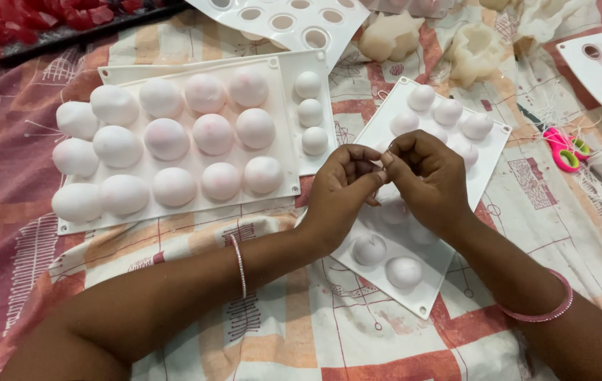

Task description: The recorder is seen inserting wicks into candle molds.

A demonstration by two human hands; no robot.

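A: Any packages, labels, signs or screens on the patterned cloth?

B: None in view from the head camera. No box, wrapper, tag, placard or display shows anywhere in the frame.

A: Anything printed at all?

B: Only the woven or printed pattern of the cloth itself, in pink, orange and cream; it is no label or sign.

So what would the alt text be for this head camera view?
Two hands, the left hand and right hand, meet fingertip to fingertip over a white dome mould. A larger filled mould lies to the left on patterned cloth.
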